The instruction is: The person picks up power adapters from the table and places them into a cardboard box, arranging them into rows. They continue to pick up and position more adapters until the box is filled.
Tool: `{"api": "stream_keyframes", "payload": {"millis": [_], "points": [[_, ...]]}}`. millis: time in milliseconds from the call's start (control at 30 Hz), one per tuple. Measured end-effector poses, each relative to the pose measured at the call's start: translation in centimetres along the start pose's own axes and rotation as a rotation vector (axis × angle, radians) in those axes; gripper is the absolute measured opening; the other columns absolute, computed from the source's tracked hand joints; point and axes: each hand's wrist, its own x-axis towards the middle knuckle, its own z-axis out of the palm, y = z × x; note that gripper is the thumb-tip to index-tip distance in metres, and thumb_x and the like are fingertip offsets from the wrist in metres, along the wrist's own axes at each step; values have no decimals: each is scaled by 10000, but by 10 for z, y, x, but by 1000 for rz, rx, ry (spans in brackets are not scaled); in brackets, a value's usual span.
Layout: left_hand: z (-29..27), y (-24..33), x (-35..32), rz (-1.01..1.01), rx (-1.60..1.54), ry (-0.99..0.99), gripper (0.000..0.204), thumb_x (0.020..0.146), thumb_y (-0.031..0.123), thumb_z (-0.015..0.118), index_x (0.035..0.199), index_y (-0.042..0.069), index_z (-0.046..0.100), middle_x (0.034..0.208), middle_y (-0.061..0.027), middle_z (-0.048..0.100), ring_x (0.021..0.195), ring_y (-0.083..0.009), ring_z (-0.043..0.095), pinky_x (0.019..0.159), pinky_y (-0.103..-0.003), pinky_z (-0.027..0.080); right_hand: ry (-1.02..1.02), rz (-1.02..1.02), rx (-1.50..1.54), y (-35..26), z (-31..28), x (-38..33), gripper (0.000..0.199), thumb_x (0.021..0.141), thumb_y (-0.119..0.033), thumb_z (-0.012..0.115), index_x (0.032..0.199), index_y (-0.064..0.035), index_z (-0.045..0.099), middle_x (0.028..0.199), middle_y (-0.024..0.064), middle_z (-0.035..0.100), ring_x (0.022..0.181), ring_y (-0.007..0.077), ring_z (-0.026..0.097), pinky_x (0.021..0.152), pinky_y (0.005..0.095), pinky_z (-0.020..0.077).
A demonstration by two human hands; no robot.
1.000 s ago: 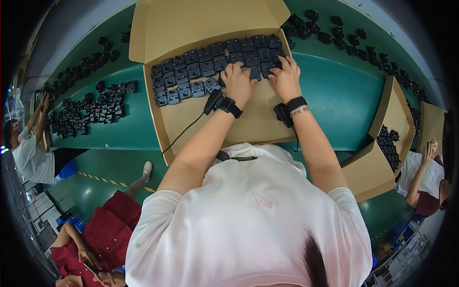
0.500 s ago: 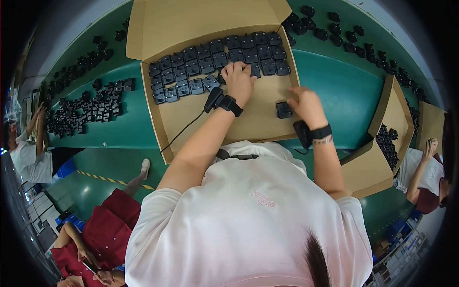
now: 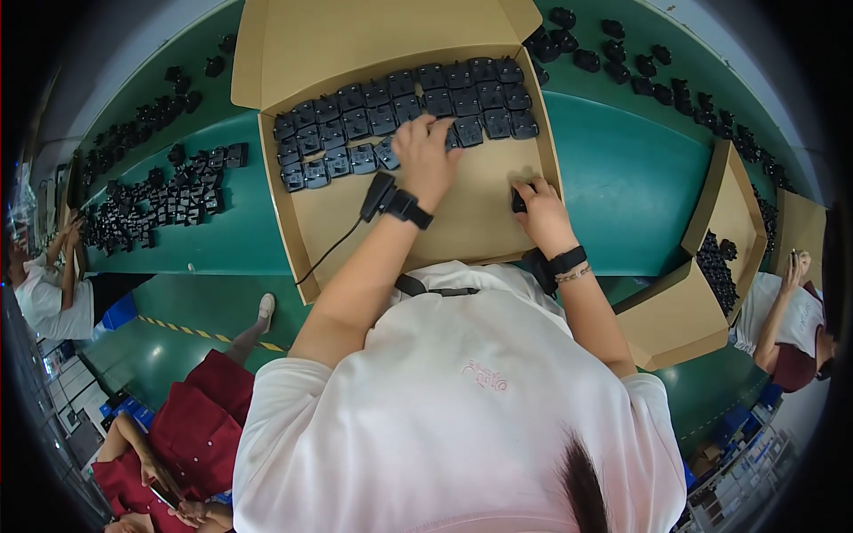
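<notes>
Black plug adapters (image 3: 381,119) with prongs stand in tight rows in the far part of an open cardboard box (image 3: 480,240). My left hand (image 3: 425,158) is over the nearest row, thumb and forefinger apart beside the adapters there; its palm side is hidden. My right hand (image 3: 544,218) has its fingers closed around a single black plug adapter (image 3: 518,202) on the bare box floor at the right. Most of that adapter is covered by the fingers. Each wrist wears a black strap, the left one with a corded black block.
Loose adapters (image 3: 160,200) lie heaped on the green table (image 3: 613,213) at left, with more along the far belt (image 3: 613,53). Another open carton (image 3: 680,315) holding adapters stands at right. Co-workers are at both sides; a person in red (image 3: 200,409) is at lower left.
My right hand has moved left and closed on the single adapter that lay beside it. My left hand has shifted slightly left and nearer, its fingers spreading a little.
</notes>
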Motion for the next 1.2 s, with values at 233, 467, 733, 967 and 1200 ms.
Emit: {"api": "stream_keyframes", "payload": {"millis": [233, 467, 733, 967, 1200], "points": [[-20, -15, -17, -85, 26, -29, 552, 587, 212, 839, 1092, 99, 645, 1173, -101, 504, 1110, -326, 425, 952, -467, 298, -10, 11, -19, 1, 3, 6, 609, 671, -53, 760, 1243, -91, 555, 1234, 162, 530, 1128, 352, 525, 938, 406, 466], [-13, -12, -9, -57, 107, -60, 509, 562, 214, 852, 1031, 104, 686, 1211, -114, 495, 1139, -334, 415, 965, -478, 288, 12, -17, -34, -1, 2, 4, 615, 673, -82, 770, 1249, -90, 555, 1246, 163, 527, 1120, 351, 529, 937, 409, 466], [-7, -25, -10, 55, 54, -38, 444, 542, 172, 846, 962, 100, 720, 1224, -126, 487, 1157, -340, 410, 972, -486, 286, -68, 1, -20, -13, -7, 13, 575, 676, -86, 770, 1218, -72, 579, 1219, 171, 550, 1126, 359, 524, 935, 411, 462], [-8, -28, -12, -47, 44, 22, 518, 545, 228, 859, 1032, 147, 704, 1243, -116, 486, 1181, -364, 389, 990, -489, 279, 430, -256, 204, -43, -15, 58, 483, 653, -84, 779, 1117, -58, 646, 1084, 139, 575, 1017, 333, 529, 848, 406, 460], [-16, -43, 0, -58, 56, -5, 522, 536, 213, 859, 1025, 135, 694, 1250, -120, 494, 1188, -357, 391, 996, -492, 281, 372, -437, 21, -81, -5, 102, 522, 626, -85, 786, 1130, -85, 648, 1049, 98, 588, 1000, 289, 510, 865, 389, 414]]}}
